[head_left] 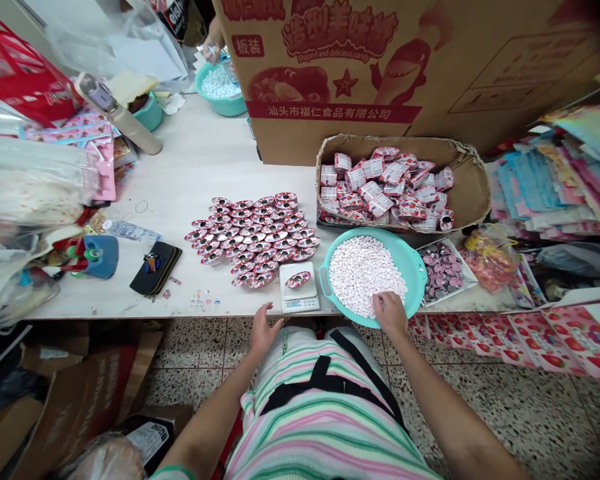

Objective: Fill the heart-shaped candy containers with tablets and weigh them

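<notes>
My right hand (391, 313) reaches into a turquoise basin (416, 272), its fingers closed together at the small white candies (363, 270). How many candies it grips is hidden. At the table's front edge, my left hand (266, 331) holds nothing, with thumb and fingers apart. Just right of it stands a small white digital scale (300, 305) with one red-and-white container (299, 279) lying on its plate. Beyond the scale, many similar containers (253, 239) are set close together in rows, dark openings facing up.
Behind the basin, a cut-down cardboard box (473, 193) holds wrapped containers (380, 183). A tray of round pink lids (441, 270) sits right of the basin. A large printed carton (330, 137) blocks the back. Leftward lie a black wallet (156, 268) and a beige bottle (137, 130). Another person's hand (213, 50) is at a far basin (230, 105).
</notes>
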Available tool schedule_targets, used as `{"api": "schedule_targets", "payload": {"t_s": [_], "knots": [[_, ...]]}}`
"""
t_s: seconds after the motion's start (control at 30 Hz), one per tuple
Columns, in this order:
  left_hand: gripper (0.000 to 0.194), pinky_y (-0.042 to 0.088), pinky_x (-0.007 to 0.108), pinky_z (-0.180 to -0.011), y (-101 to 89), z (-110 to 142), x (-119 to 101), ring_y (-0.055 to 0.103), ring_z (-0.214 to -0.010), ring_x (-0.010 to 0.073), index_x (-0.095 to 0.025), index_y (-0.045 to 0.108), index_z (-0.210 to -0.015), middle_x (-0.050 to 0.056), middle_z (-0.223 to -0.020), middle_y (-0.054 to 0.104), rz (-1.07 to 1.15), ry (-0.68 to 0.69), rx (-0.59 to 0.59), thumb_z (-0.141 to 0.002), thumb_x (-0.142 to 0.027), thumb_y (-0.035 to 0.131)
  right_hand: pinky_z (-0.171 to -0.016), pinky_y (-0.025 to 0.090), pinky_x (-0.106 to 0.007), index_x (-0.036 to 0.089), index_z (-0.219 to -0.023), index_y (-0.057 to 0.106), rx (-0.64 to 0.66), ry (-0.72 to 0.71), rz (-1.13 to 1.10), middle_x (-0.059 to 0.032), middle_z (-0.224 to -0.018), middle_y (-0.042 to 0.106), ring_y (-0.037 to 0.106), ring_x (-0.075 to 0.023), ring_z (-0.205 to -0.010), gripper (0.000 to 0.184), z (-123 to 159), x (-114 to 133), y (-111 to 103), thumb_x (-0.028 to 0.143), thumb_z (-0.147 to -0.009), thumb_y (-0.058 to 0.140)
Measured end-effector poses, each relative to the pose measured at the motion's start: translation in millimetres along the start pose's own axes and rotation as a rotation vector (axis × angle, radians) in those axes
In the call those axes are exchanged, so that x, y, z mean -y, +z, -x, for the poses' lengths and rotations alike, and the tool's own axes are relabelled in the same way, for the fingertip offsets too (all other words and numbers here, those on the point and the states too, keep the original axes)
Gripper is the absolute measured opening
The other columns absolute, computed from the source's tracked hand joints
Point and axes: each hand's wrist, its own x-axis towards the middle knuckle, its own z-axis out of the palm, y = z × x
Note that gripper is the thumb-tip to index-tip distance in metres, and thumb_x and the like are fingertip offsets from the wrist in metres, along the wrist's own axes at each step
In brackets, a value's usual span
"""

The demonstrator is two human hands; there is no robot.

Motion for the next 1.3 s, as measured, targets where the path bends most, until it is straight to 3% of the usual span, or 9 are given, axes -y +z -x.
{"api": "schedule_targets", "payload": {"t_s": [0.27, 0.7, 0.83, 0.97, 1.07, 1.17, 1.3], "knots": [[0.034, 0.045, 0.043, -0.090, -10.0, 22, 12, 0.060, -0.095, 0.0242, -0.022, 0.052, -0.105, 0.004, -0.093, 0.064, 0.006, -0.108, 0.027, -0.073, -0.030, 0.062, -0.078, 0.035, -0.035, 0.019, -0.074, 0.057, -0.017, -0.002, 0.021, -0.0074, -0.078, 0.056, 0.047, -0.0211, -0.080, 0.025, 1, -4, 3, 0.037, -0.085, 0.042], [0.028, 0.046, 0.044, -0.089, -2.3, 13, 12, 0.061, -0.092, 0.0235, -0.022, 0.054, -0.099, 0.004, -0.090, 0.065, 0.048, -0.084, 0.044, -0.073, -0.031, 0.061, -0.077, 0.036, -0.034, 0.020, -0.073, 0.056, -0.029, -0.015, 0.021, -0.0068, -0.078, 0.055, 0.046, -0.0207, -0.080, 0.026, 2, -6, 7, 0.039, -0.085, 0.042], [0.033, 0.044, 0.044, -0.092, 3.5, -9, -5, 0.057, -0.101, 0.0243, -0.021, 0.052, -0.105, 0.006, -0.100, 0.062, 0.037, -0.011, 0.032, -0.074, -0.032, 0.061, -0.077, 0.036, -0.034, 0.020, -0.072, 0.055, -0.028, -0.015, 0.019, -0.0063, -0.077, 0.055, 0.046, -0.0205, -0.079, 0.026, 2, -6, 7, 0.039, -0.085, 0.042], [0.054, 0.038, 0.046, -0.100, 14.7, -51, -32, 0.047, -0.117, 0.0274, -0.019, 0.045, -0.120, 0.011, -0.119, 0.053, 0.016, 0.139, -0.025, -0.072, -0.032, 0.065, -0.077, 0.036, -0.035, 0.020, -0.074, 0.055, -0.037, -0.024, 0.029, -0.0066, -0.078, 0.055, 0.046, -0.0208, -0.079, 0.024, 1, -3, 5, 0.038, -0.085, 0.043], [0.063, 0.034, 0.048, -0.102, 26.5, -82, -50, 0.043, -0.120, 0.0291, -0.019, 0.043, -0.124, 0.012, -0.123, 0.051, 0.013, 0.210, -0.041, -0.067, -0.029, 0.070, -0.078, 0.037, -0.036, 0.020, -0.079, 0.055, -0.068, -0.026, 0.022, -0.0077, -0.081, 0.055, 0.047, -0.0218, -0.082, 0.021, 1, -2, 6, 0.036, -0.084, 0.043], [0.051, 0.040, 0.047, -0.097, 34.8, -104, -59, 0.049, -0.112, 0.0278, -0.020, 0.051, -0.114, 0.010, -0.114, 0.056, 0.022, 0.269, 0.032, -0.066, -0.024, 0.069, -0.080, 0.037, -0.038, 0.019, -0.084, 0.055, -0.103, -0.040, 0.015, -0.0089, -0.085, 0.056, 0.047, -0.0231, -0.086, 0.019, 0, -2, 9, 0.035, -0.084, 0.044], [0.030, 0.047, 0.039, -0.087, 31.5, -110, -63, 0.057, -0.098, 0.0231, -0.020, 0.057, -0.100, 0.007, -0.101, 0.062, 0.045, 0.258, 0.140, -0.071, -0.022, 0.064, -0.082, 0.038, -0.037, 0.018, -0.089, 0.054, -0.150, -0.045, 0.014, -0.0090, -0.088, 0.056, 0.047, -0.0225, -0.088, 0.018, 0, -1, 10, 0.033, -0.084, 0.045]]}}
